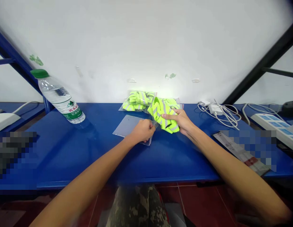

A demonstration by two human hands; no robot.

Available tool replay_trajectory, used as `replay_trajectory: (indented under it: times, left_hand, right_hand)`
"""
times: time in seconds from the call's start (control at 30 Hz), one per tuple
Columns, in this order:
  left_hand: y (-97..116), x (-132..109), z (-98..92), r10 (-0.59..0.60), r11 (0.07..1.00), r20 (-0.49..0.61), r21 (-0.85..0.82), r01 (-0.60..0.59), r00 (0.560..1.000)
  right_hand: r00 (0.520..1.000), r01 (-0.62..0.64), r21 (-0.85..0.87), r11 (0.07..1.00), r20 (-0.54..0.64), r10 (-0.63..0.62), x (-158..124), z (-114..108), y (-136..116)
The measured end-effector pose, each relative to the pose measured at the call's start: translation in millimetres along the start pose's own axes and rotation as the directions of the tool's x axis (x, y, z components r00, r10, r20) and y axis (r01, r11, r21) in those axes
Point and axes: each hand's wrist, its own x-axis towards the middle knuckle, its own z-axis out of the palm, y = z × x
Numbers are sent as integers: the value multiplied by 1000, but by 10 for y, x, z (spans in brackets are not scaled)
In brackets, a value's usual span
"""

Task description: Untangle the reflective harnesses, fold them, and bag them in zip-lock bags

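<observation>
As left hand (144, 130) curls, right hand (180, 121) grips bundle (163, 110)

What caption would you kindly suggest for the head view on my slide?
At a blue table, the right hand holds a neon-yellow striped bundle; the left hand grips a clear plastic bag.

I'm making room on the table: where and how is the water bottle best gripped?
Probably around the label, coming from its right with the left hand once that is off the clear bag: the bottle stands on its base, its rounded body open on that side.
</observation>
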Motion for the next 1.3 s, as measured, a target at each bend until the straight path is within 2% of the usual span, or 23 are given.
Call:
replay_trajectory:
  times: [0.1,0.17,0.33,0.4,0.5,0.6,0.67,0.73,0.8,0.87,0.93,1.0,1.07,1.17,1.3]
  left_hand:
    - [-69,54,-31,70,994,-175,-72,-84,982]
    - [-115,86,-56,111,983,-253,-116,-144,961]
    - [-188,150,-60,63,938,-332,-302,-170,941]
    - [-190,169,-44,16,864,-306,-475,-168,952]
    - [-177,186,-45,-72,702,-218,-705,-106,973]
    - [-176,190,-92,-158,568,-85,-822,20,984]
    - [-184,194,-131,-220,475,1,-873,108,976]
    - [-195,202,-155,-279,420,6,-898,128,960]
    - [-201,212,-150,-319,454,-80,-888,78,944]
    - [-199,219,-122,-298,590,-230,-808,-11,926]
    - [-185,213,-88,-189,761,-393,-637,-118,900]
    - [-161,192,-65,-44,871,-508,-442,-217,860]
    - [-130,160,-60,46,904,-552,-331,-270,833]
    - [-86,106,-65,105,924,-565,-249,-291,818]
    - [-38,48,-53,263,952,-593,31,-304,761]
  right_hand:
    - [989,-121,-23,992,80,122,-2,-28,-16]
    - [980,-163,-42,986,111,166,6,-53,-18]
    - [964,-217,-43,975,149,222,27,-106,-38]
    - [961,-225,-36,974,155,228,38,-120,-46]
    - [964,-220,-30,975,146,222,55,-133,-51]
    - [972,-226,-35,973,58,228,58,-135,-58]
    - [973,-230,-63,971,8,231,48,-132,-66]
    - [978,-210,-120,970,-11,210,35,-125,-71]
    - [987,-163,-198,967,-26,161,27,-113,-64]
    - [994,-107,-277,955,-8,109,27,-99,-42]
    - [997,-54,-347,936,26,67,36,-89,-9]
    - [999,-8,-404,915,36,25,45,-82,23]
    - [1000,19,-443,896,28,-7,43,-71,47]
    - [998,45,-480,876,69,-14,6,-27,60]
    - [994,94,-528,844,95,-52,-58,57,71]
